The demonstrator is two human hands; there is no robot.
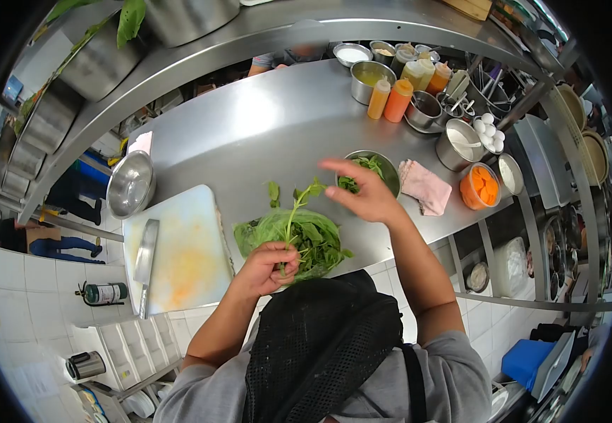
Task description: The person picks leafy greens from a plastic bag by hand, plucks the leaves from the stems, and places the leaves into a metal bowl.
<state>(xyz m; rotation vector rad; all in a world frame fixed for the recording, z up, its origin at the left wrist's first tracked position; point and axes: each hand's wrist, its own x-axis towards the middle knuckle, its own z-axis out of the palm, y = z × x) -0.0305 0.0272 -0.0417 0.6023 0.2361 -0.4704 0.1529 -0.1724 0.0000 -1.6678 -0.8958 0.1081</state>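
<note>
My left hand (pixel 271 270) is closed around the stem of a leafy green herb sprig (pixel 292 218), which stands up from my fingers. Just behind that hand lies a clear plastic bag (pixel 249 233) full of green herb leaves (pixel 316 240). My right hand (pixel 366 192) is raised with fingers and thumb apart and nothing visible between them. It partly covers a metal bowl (pixel 393 173) that holds picked green leaves (pixel 371 163). A small loose sprig (pixel 273 194) lies on the steel counter (pixel 200 155) beyond the bag.
To the left, a knife (pixel 147 264) rests on a white cutting board (pixel 186 247), near an empty metal bowl (pixel 131 185). On the right are a pinkish cloth (pixel 424 187), a tub of orange slices (pixel 480 187), squeeze bottles (pixel 398 101), metal pots and eggs (pixel 488 130). A steel shelf (pixel 264 32) arches overhead.
</note>
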